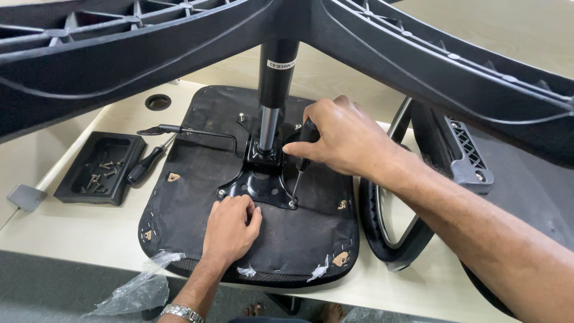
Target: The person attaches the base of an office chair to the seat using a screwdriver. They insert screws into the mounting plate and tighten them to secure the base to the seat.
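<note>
An upturned black fabric-covered chair seat (pixel 251 239) lies flat on the pale wooden surface (pixel 78 233), with a black metal mounting plate (pixel 254 182) bolted at its middle and a black-and-silver gas-lift column (pixel 272 96) rising from it toward the ribbed black plastic star base (pixel 418 54) overhead. The right hand (pixel 344 140) is closed around the dark handle of a slim steel-shafted screwdriver (pixel 297 179), tip set at a screw on the plate's near corner. The left hand (pixel 230 230) rests knuckles-curled on the fabric just below the plate, holding nothing that shows. The seat looks stiff and fairly heavy — best gripped by its edges or the column; the stapled fabric is soft and could tear. A second black-handled screwdriver (pixel 146 164) lies beside a black plastic tray of loose screws (pixel 98 167) — well apart from the hands. The screw head under the tip is too small to make out, the curved black backrest frame (pixel 394 233) is partly hidden by the right forearm, and the base is cut off at the top edge.
</note>
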